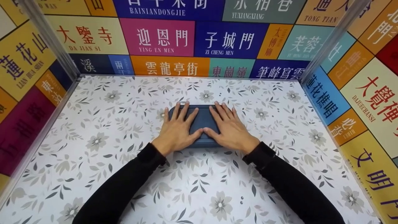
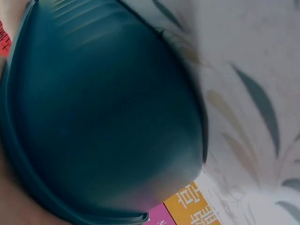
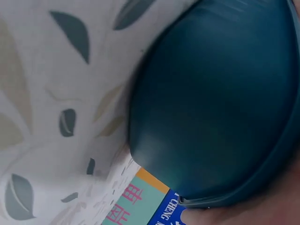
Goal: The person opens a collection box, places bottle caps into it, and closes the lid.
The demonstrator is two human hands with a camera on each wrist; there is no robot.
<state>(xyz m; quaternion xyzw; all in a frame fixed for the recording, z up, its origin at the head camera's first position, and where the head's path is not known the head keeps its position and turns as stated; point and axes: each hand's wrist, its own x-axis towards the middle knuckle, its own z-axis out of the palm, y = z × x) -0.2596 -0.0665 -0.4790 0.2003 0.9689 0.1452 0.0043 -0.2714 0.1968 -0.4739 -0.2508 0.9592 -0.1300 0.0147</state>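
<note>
A dark blue, rounded rectangular box with a lid-like rim (image 1: 201, 119) lies flat on the flowered surface. My left hand (image 1: 178, 130) rests palm down across its left part, fingers spread and straight. On the right part, my right hand (image 1: 231, 128) lies the same way. The two thumb tips meet or nearly meet over the box's middle. In the left wrist view the box's smooth teal-looking side (image 2: 103, 108) fills much of the frame, with ridges near the top. The right wrist view shows its other side (image 3: 215, 103), with a finger along the rim. The box's contents are hidden.
The white tabletop (image 1: 211, 177) has a grey leaf and flower print. Upright panels with colourful Chinese sign blocks (image 1: 158, 37) border it at the back, left and right. Clear strips (image 1: 335, 37) run up the back corners.
</note>
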